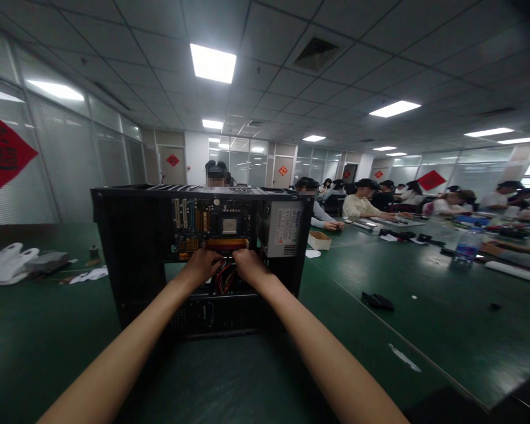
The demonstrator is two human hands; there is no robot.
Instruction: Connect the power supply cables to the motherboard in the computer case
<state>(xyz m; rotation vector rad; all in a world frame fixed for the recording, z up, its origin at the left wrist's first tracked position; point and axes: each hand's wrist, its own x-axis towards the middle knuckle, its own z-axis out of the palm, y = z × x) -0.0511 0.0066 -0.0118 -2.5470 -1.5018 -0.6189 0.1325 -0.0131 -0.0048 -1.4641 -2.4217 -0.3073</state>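
Computer case, black and with its side panel off, stands on the green table right in front of the person, its open face toward the camera. Inside, the motherboard is mounted on the far wall, and the silver power supply sits fitted at the upper right, so the main parts look already in place; a bundle of red and black cables hangs loose in the middle, which suggests the wiring is the part not yet finished. In the head view, both bare forearms reach straight forward from the near edge and converge inside the case. The left hand and the right hand sit close together just below the motherboard's lower edge, backs toward the camera, knuckles bent. Their fingers curl inward at the cables, but whether they pinch a connector or only touch it cannot be told, since the fingertips are hidden. Farther right, other people sit working along the table, near a water bottle.
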